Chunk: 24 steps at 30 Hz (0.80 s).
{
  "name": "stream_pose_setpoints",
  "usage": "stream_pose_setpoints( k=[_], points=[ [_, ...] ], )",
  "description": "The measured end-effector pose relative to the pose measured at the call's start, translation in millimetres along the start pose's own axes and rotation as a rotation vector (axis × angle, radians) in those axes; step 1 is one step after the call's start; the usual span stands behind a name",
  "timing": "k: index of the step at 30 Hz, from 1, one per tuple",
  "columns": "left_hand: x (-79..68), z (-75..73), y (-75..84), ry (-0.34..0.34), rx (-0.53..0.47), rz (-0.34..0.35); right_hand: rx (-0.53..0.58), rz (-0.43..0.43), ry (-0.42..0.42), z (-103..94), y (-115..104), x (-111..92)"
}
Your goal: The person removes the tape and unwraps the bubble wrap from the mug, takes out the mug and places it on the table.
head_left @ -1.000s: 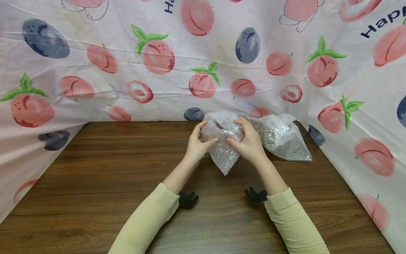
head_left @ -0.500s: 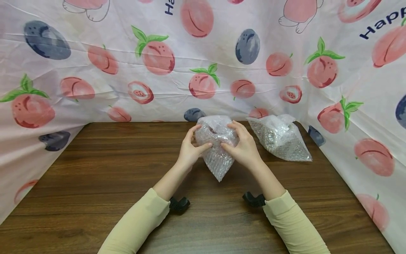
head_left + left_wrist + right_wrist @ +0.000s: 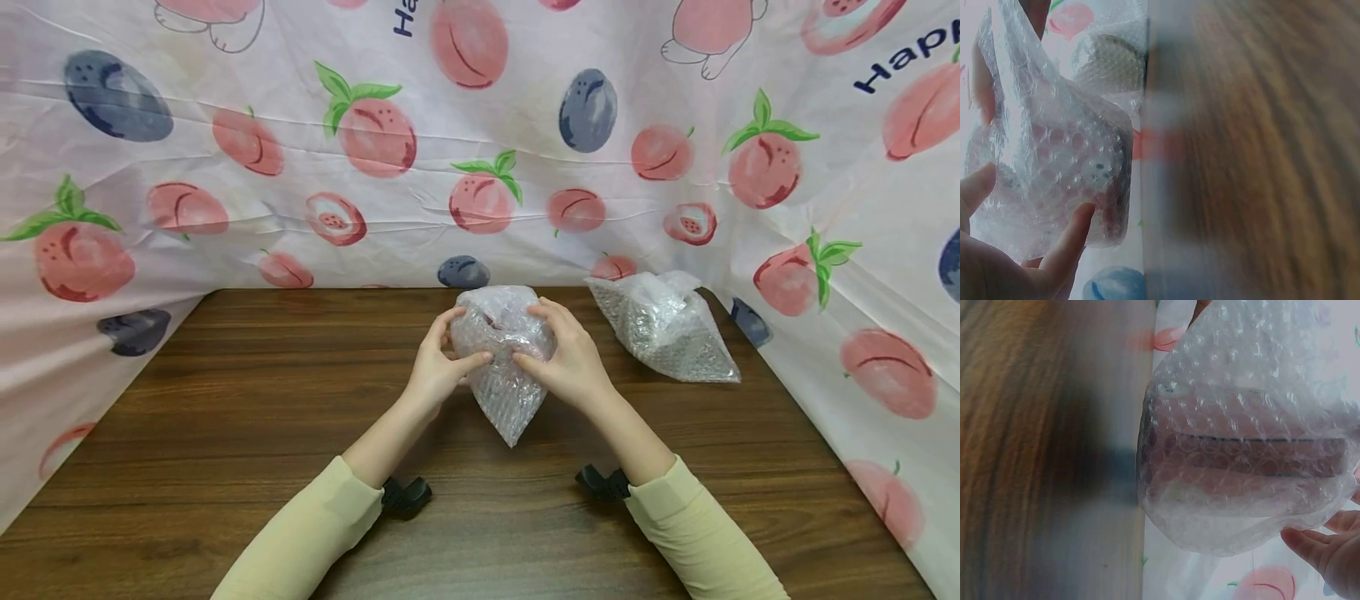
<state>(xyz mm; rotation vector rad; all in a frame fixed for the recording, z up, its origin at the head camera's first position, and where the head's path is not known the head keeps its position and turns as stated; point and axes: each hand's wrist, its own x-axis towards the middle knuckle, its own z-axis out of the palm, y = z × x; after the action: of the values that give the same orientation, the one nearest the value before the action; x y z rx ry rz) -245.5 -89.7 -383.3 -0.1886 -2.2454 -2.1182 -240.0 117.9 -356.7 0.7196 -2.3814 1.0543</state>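
Note:
A bundle of clear bubble wrap (image 3: pixel 504 329) is held between both hands, its pointed flap hanging toward the person. My left hand (image 3: pixel 438 362) grips its left side, thumb on the near face and fingers round the far edge. On the opposite side my right hand (image 3: pixel 568 354) grips it the same way. Through the bubble wrap (image 3: pixel 1241 425) in the right wrist view shows something pinkish with a dark band; what it is I cannot tell. The left wrist view shows the left fingers spread against the wrapped bundle (image 3: pixel 1072 156).
A second bubble-wrapped bundle (image 3: pixel 663 329) lies at the back right of the brown wooden table (image 3: pixel 247 417). Fruit-printed cloth (image 3: pixel 525 117) walls the back and sides. Black wrist devices (image 3: pixel 407 498) show beneath both forearms.
Both hands have brought the bundle toward the person and slightly left, keeping their grip. The second bundle stays where it was.

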Motion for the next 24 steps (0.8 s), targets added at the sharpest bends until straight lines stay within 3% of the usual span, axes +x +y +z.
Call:
stream_pose_setpoints(
  k=[10,24],
  points=[
    [-7.3,-9.8,-4.6,-0.066,0.055,-0.036,-0.017,0.000,-0.096,-0.6,-1.0,-11.2],
    [-2.9,-15.2,-8.3,-0.117,0.033,-0.060,-0.007,-0.013,-0.179,-6.4,2.4,-11.8]
  ],
)
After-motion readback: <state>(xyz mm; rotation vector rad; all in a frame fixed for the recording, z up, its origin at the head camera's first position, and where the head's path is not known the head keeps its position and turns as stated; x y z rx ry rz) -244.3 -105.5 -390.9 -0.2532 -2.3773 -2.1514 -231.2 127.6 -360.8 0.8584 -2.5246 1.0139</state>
